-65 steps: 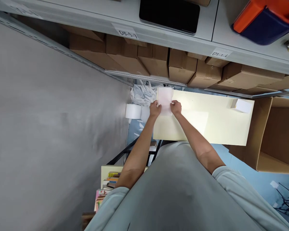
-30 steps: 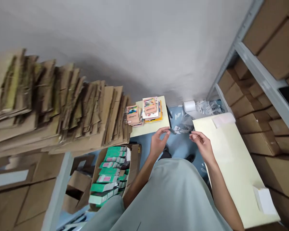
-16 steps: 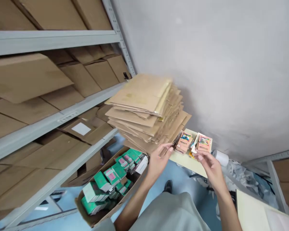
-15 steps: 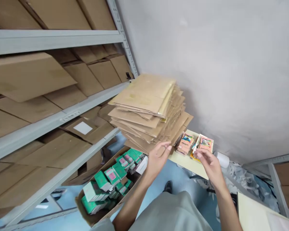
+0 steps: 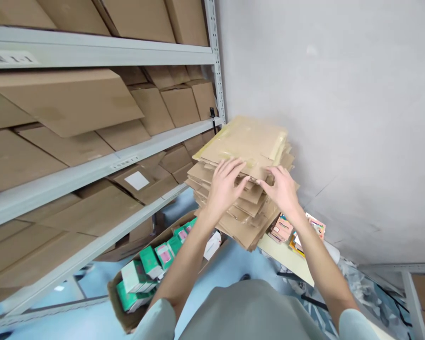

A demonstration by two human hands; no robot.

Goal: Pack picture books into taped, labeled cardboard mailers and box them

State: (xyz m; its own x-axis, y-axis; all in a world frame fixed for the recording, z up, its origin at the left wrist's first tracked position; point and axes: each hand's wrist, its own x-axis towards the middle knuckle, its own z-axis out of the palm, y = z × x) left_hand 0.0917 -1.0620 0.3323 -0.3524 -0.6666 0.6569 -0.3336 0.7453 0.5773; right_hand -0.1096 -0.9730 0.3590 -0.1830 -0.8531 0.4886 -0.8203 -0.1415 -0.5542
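Observation:
A tall, uneven stack of flattened cardboard boxes (image 5: pixel 230 219) stands in front of me, the top one (image 5: pixel 250 134) strapped with yellowish clear tape. My left hand (image 5: pixel 226 184) lies at the stack's near edge, fingers over the top cardboard and thumb apart from them beside the edge. Close by on the right, my right hand (image 5: pixel 279 186) has its fingertips at the same edge, thumb and fingers apart. Both hands look open, and neither shows a firm grip. Part of the near edge is hidden behind my hands.
Metal shelving (image 5: pixel 184 137) full of cardboard cartons runs along the left, beside a pale wall (image 5: pixel 340 118). Below my left arm sits an open carton (image 5: pixel 118 302) of green-and-white boxes. Small pink packs (image 5: pixel 282 229) lie on a cream table (image 5: pixel 290 259); crumpled plastic (image 5: pixel 364 288) is at right.
Both hands have moved up and closer together, from below and beside the stack onto its near top edge. The view has shifted, with the shelving and stack now further right.

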